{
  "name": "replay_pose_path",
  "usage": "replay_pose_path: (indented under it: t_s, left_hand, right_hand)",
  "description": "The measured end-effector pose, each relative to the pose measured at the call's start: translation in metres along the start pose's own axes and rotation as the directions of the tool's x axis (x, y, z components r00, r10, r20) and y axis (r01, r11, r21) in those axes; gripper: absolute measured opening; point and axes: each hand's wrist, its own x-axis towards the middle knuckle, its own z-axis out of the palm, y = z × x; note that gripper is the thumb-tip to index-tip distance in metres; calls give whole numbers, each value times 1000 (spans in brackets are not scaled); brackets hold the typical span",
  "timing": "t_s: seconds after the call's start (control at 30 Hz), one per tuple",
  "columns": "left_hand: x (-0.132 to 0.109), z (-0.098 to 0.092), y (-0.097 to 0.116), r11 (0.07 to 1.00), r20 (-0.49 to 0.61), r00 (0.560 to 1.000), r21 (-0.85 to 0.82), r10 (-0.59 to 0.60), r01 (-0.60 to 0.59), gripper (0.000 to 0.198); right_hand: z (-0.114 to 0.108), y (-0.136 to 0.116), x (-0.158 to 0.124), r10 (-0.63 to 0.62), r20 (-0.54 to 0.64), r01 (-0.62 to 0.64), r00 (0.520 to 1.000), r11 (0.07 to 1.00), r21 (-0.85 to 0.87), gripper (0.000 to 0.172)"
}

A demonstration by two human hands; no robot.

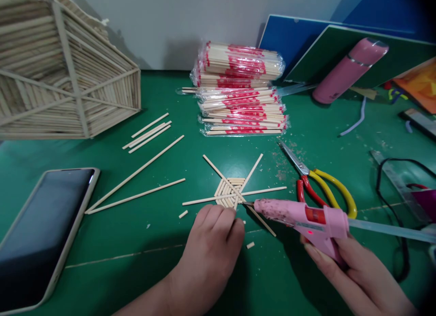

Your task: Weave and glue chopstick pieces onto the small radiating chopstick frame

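Observation:
A small star of crossed wooden sticks (230, 188), partly filled with short parallel pieces, lies flat on the green table. My left hand (216, 245) is at its near edge with curled fingers pressed together; whatever they hold is hidden. In my right hand (350, 266) is a pink glue gun (299, 218), its red light on and a clear glue stick (391, 229) coming out of the back. The gun's nozzle (248, 203) points left at the star's lower right, close to where the sticks cross.
Wrapped stick bundles (241, 88) are stacked at the back. Loose sticks (150, 134) and a phone (47, 234) lie left, below a stick-built structure (68, 70). Scissors (316, 179), a pink bottle (350, 70) and a black cable (378, 184) are on the right.

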Motion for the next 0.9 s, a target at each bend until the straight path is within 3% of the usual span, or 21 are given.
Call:
replay_pose_path:
  t_s: [0.37, 0.6, 0.9]
  left_hand:
    - [-2, -1, 0, 1000, -7, 1000, 17, 21, -21, 22]
    - [0, -2, 0, 999, -33, 999, 25, 31, -30, 22]
    - [-2, -1, -1, 998, -48, 997, 33, 59, -58, 20]
  right_hand:
    - [8, 22, -14, 57, 13, -57, 998, 998, -33, 38]
    - [8, 22, -12, 36, 26, -35, 999, 999, -32, 32]
    - [8, 20, -14, 51, 11, -50, 999, 998, -23, 41]
